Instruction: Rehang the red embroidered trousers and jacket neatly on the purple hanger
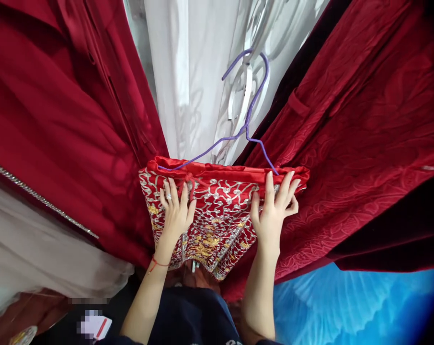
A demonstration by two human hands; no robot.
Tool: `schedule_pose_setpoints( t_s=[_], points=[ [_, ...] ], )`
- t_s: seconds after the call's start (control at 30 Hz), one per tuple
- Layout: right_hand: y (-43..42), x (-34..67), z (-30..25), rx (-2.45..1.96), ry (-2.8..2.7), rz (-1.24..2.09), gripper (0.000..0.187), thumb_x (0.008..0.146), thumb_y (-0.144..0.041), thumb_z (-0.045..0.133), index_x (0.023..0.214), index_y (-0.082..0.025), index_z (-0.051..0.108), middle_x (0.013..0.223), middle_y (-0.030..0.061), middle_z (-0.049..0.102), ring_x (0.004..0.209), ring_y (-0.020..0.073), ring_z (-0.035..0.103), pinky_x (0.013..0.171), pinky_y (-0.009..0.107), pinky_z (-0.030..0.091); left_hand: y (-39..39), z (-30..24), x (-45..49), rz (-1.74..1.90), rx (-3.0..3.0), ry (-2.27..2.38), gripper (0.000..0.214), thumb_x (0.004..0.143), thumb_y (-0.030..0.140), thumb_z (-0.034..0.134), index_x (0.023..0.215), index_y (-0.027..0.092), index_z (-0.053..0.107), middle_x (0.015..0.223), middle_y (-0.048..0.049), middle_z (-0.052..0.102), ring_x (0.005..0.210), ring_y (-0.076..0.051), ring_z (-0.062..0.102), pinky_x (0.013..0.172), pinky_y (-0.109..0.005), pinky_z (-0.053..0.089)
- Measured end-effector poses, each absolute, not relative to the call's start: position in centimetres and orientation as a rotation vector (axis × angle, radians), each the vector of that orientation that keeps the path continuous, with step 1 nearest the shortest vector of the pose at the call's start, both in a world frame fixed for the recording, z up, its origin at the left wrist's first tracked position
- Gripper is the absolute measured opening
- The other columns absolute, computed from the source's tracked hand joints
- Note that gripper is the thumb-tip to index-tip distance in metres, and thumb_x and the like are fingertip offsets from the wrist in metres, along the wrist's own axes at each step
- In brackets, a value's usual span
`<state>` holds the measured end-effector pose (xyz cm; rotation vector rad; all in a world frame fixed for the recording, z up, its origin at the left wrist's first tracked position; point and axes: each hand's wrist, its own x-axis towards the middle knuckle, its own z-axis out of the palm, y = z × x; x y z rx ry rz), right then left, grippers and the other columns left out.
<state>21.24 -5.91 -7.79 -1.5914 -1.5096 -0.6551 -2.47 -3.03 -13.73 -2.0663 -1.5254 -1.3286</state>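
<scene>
A red garment with silver and gold embroidery [220, 211] hangs folded over a purple wire hanger [251, 105]. My left hand [176, 211] lies flat against its left front, fingers stretched upward; a red thread is tied round that wrist. My right hand [272, 208] presses on the garment's right end near the hanger's arm, fingers extended and spread. Neither hand is wrapped round anything.
Dark red satin garments [59, 129] hang at the left and a red textured velvet garment [364, 134] at the right. White fabric [191, 76] hangs behind. A white veil-like cloth [30, 249] lies lower left, a blue patterned surface [346, 306] lower right.
</scene>
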Motion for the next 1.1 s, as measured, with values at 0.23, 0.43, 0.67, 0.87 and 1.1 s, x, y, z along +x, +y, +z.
schedule_pose_setpoints(
  t_s=[0.23, 0.43, 0.67, 0.87, 1.1],
  points=[
    [-6.6, 23.5, -9.0, -1.460, -1.478, -0.679, 0.073, 0.091, -0.045, 0.057, 0.155, -0.022, 0.030, 0.164, 0.0239, 0.017, 0.150, 0.0428, 0.020, 0.106, 0.061, 0.030, -2.3, -13.6, -2.9, -1.316, -2.041, -1.521, 0.060, 0.094, 0.042, 0.053, 0.143, 0.008, 0.047, 0.161, -0.0296, 0.024, 0.154, -0.040, 0.013, 0.120, -0.059, 0.017],
    [-6.6, 29.6, -5.9, -1.110, -1.323, -0.177, 0.056, 0.093, -0.049, 0.055, 0.141, -0.022, 0.044, 0.135, 0.0145, 0.055, 0.118, 0.0276, 0.057, 0.099, 0.047, 0.045, -4.7, -9.3, -6.4, -1.761, -1.441, -1.472, 0.062, 0.091, 0.051, 0.054, 0.143, 0.019, 0.043, 0.148, -0.0191, 0.047, 0.141, -0.031, 0.042, 0.117, -0.049, 0.031],
    [-5.2, 32.7, -2.8, -1.087, -1.605, 0.015, 0.031, 0.091, -0.049, 0.059, 0.079, -0.021, 0.064, 0.076, 0.0018, 0.062, 0.078, 0.0191, 0.055, 0.080, 0.036, 0.046, -1.5, -4.6, -9.5, -1.791, -1.840, -1.484, 0.046, 0.092, 0.055, 0.055, 0.116, 0.017, 0.061, 0.109, -0.0107, 0.068, 0.106, -0.024, 0.064, 0.099, -0.037, 0.047],
    [-5.6, 31.4, -1.9, -1.016, -1.476, -0.266, 0.026, 0.094, -0.042, 0.058, 0.080, -0.021, 0.064, 0.077, 0.0044, 0.062, 0.083, 0.0224, 0.054, 0.079, 0.038, 0.045, -1.9, -2.9, -7.9, -1.939, -1.591, -1.500, 0.038, 0.103, 0.041, 0.036, 0.084, 0.015, 0.056, 0.067, 0.0045, 0.043, 0.061, -0.009, 0.042, 0.066, -0.026, 0.038],
    [-6.2, 29.1, -0.2, -1.115, -1.286, -0.645, 0.028, 0.100, -0.038, 0.046, 0.096, -0.022, 0.068, 0.096, 0.0109, 0.062, 0.098, 0.0284, 0.053, 0.092, 0.052, 0.039, -1.3, 1.2, -9.1, -2.193, -2.002, -1.491, 0.044, 0.101, 0.050, 0.045, 0.075, 0.015, 0.050, 0.068, 0.0052, 0.044, 0.065, -0.005, 0.037, 0.063, -0.021, 0.035]
  ],
)
